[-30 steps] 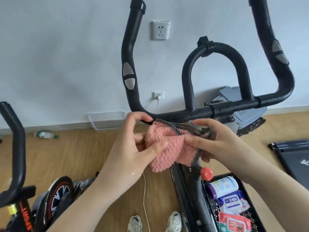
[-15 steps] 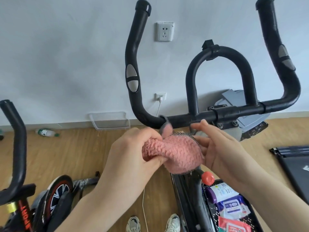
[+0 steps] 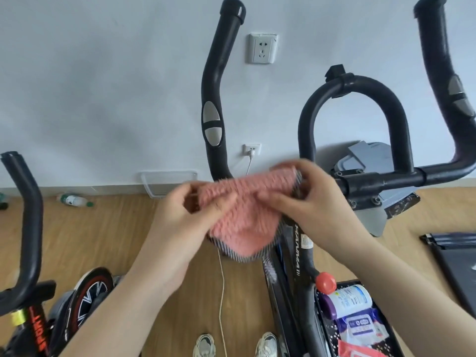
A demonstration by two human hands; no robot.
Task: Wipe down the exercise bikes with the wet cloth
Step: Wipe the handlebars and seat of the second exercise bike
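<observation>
Both hands — left [image 3: 180, 217] at nine o'clock, right [image 3: 316, 202] at three — pinch the cloth [image 3: 244, 215] in their fingers, spread over the handlebar [image 3: 401, 173].

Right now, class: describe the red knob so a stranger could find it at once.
Start at the black exercise bike in the middle and follow its frame down. The red knob sits on its right side, just above the tray of wipes. It is the only round red piece on that frame.

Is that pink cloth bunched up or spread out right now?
Spread out. Both hands, left and right, stretch the pink cloth wide between them by its upper edge, and its striped lower edge hangs down loosely below them.
</observation>
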